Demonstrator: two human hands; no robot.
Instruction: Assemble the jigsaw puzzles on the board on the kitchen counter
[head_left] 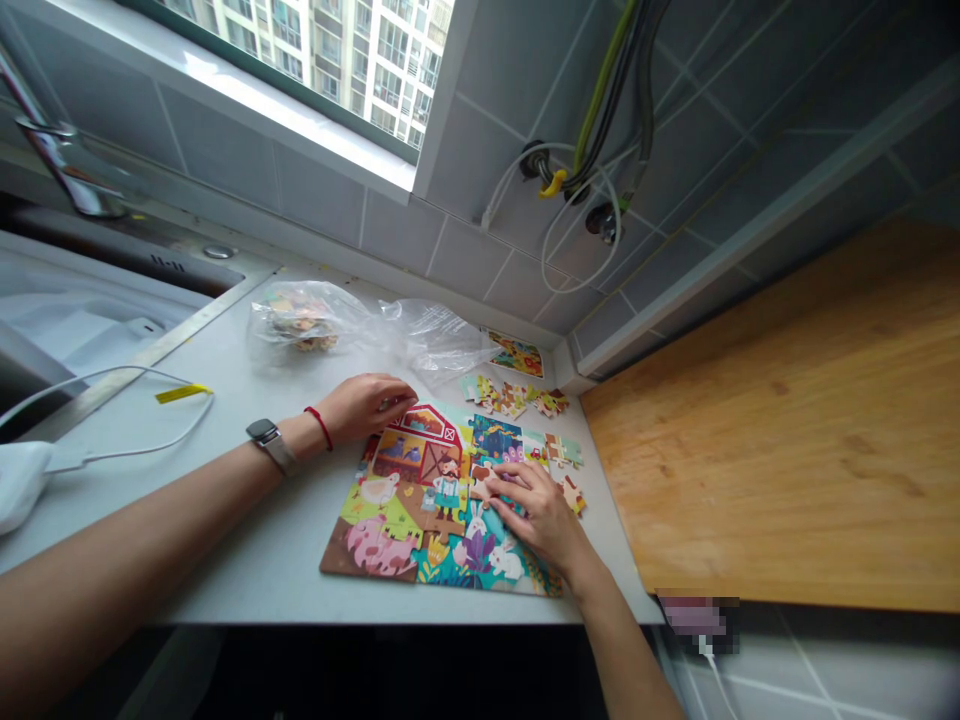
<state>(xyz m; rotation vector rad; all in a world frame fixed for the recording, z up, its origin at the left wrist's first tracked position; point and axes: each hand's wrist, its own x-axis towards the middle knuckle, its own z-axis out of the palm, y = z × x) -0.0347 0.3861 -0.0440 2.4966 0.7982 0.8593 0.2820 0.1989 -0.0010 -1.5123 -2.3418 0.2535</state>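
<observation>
A farm-scene jigsaw puzzle [397, 500] lies partly joined on the white counter, with a barn, a pig, a hen, rabbits and a farmer on it. My left hand [375, 405] rests at its upper left edge, fingers curled together; whether anything is in them is hidden. With thumb and fingertips, my right hand [544, 515] grips a brown-and-white puzzle piece [481, 482] over the puzzle's right half. Loose puzzle pieces [514, 400] are grouped beyond the top right, and another loose piece [573, 494] lies right of that hand.
A clear plastic bag [300, 325] with more pieces lies behind, beside a small picture card [516, 354]. A sink [97, 350] is at left, with a white charger [26, 485] and cable. A wooden board [787, 430] borders the right side.
</observation>
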